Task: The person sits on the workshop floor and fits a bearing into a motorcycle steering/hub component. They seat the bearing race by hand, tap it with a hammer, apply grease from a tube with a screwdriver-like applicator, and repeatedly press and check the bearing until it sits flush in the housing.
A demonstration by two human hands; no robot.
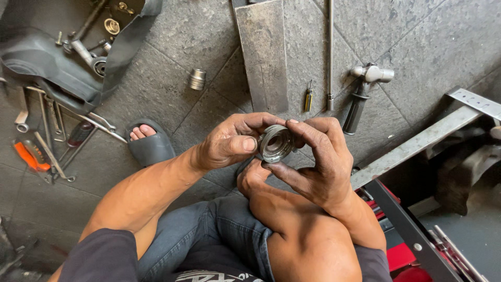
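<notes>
Both hands meet at mid-frame, above the person's knees, w/ a round metal ring part (275, 143) between them. Left hand (229, 143) clamps it from the left: thumb lies across the near-left rim, fingers curl over the far side. Right hand (315, 164) clamps it from the right: fingers wrap over the top and far rim, thumb reaches in from below toward the near edge. Ring part is held off the floor, open face tilted toward the camera; inside looks stepped and shiny, outer wall grey. Person sits low, jeans (219, 235) at bottom centre, a foot in a grey sandal (148, 143) just left of the left wrist, on the stone-tile floor (428, 36). Far of the hands a long flat steel plate (263, 52) lies on the floor; left of it a small metal socket (197, 79) stands alone. Right of the plate: a small yellow-handled screwdriver (309, 98), a thin long rod (330, 52), then a hammer (362, 94) w/ black grip and bright head. Far left: black rubber inner tube (47, 62) w/ loose bits on it, plus a spread of wrenches (52, 130) and an orange-handled tool (30, 156). Right side: grey metal frame bar (417, 143), red parts below it.
</notes>
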